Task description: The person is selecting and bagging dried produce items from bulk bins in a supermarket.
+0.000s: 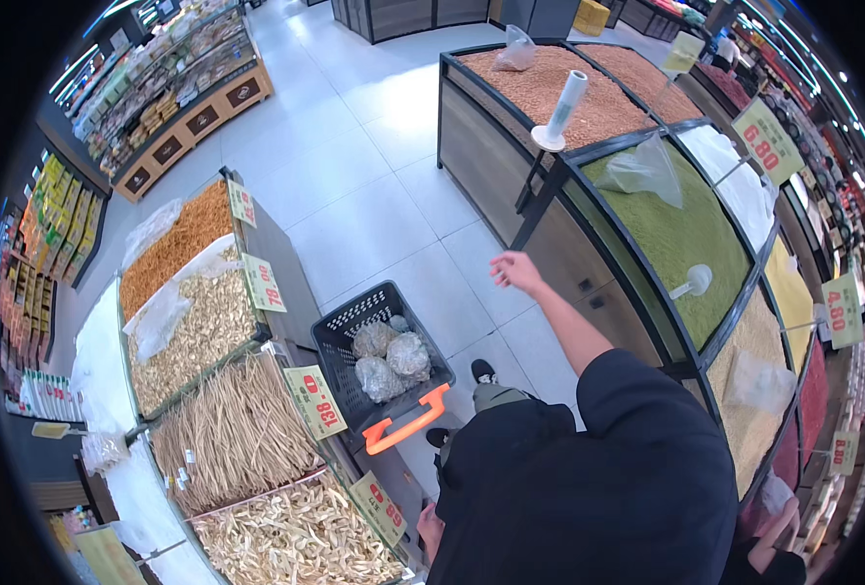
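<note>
My right hand (518, 272) reaches forward over the aisle, fingers loosely bent, with nothing visible in it. It is nearest the front of the dark wood-panelled bulk-food bin stand (557, 281). Beyond it a roll of plastic bags (570, 101) stands upright on a holder at the stand's corner. My left hand (430, 528) hangs low beside the bin of pale dried slices (279, 537), partly hidden by my black shirt; whether it holds anything is not visible. Before my feet a black shopping basket (345, 329) with an orange handle (407, 420) holds several filled clear bags (407, 356).
At left are bins of dried strips (235, 431), pale flakes (206, 307) and orange shreds (176, 245). The right stand holds green beans (681, 227), a scoop (696, 278) and reddish peanuts (549, 80). Another person's arm (776, 526) shows lower right. Price signs (315, 401) jut out.
</note>
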Action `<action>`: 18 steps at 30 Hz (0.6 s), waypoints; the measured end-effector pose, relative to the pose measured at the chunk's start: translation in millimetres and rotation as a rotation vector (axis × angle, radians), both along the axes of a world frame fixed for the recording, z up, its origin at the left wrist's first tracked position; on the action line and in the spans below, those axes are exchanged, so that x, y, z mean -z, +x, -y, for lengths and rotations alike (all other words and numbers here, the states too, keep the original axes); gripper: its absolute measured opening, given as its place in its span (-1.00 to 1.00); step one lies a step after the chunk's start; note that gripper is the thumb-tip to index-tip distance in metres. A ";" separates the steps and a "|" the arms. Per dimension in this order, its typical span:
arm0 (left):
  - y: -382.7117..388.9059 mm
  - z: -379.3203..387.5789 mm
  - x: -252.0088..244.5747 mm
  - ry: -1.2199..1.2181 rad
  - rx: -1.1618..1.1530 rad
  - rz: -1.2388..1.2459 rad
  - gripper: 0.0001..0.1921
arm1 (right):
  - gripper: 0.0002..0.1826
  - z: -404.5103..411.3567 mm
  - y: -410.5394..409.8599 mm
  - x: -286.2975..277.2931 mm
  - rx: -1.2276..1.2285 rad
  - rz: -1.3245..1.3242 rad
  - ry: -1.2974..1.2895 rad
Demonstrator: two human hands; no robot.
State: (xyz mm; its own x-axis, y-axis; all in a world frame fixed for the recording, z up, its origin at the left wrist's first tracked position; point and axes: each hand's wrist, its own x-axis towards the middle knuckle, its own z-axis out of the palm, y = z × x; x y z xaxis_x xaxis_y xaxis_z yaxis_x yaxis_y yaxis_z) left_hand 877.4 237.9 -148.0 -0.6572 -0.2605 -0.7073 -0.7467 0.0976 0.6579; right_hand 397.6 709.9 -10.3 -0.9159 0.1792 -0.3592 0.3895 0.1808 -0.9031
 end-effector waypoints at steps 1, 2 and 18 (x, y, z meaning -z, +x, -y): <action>-14.3 -8.4 -15.4 0.047 -0.045 0.053 -0.72 | -0.74 -19.8 -9.0 -15.7 0.047 -0.052 0.007; -32.8 -15.4 -35.0 0.038 -0.028 0.047 -0.72 | -0.73 -44.2 -18.9 -26.1 0.098 -0.116 -0.002; -351.5 -260.2 -216.0 0.070 0.507 -0.169 -0.73 | -0.61 -312.8 -194.5 -116.7 0.428 -0.622 0.355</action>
